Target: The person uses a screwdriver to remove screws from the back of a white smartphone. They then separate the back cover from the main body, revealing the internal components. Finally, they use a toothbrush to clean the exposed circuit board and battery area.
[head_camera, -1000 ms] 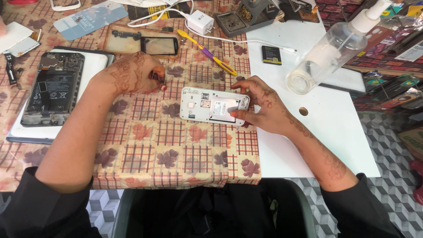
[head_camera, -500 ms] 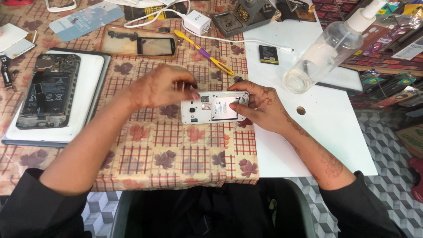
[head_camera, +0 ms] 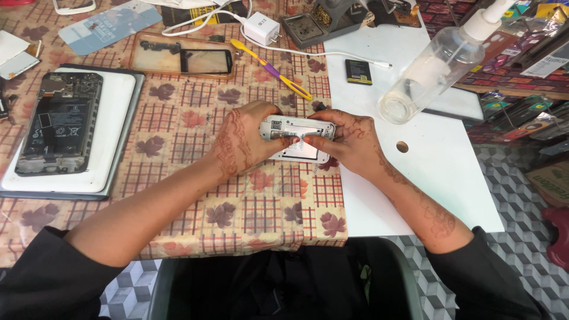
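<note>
Checked tablecloth below; left hand and right hand both grip a small white phone — back open.

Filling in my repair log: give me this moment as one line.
left hand: holds phone | right hand: holds phone | phone: white, back open, over tablecloth | nearby: bottle, charger

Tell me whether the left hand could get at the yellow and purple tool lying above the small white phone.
Probably yes. The yellow and purple tool lies bare on the tablecloth just beyond the left hand, nothing between them. But that hand, like the right hand, now grips the small white phone.
</note>
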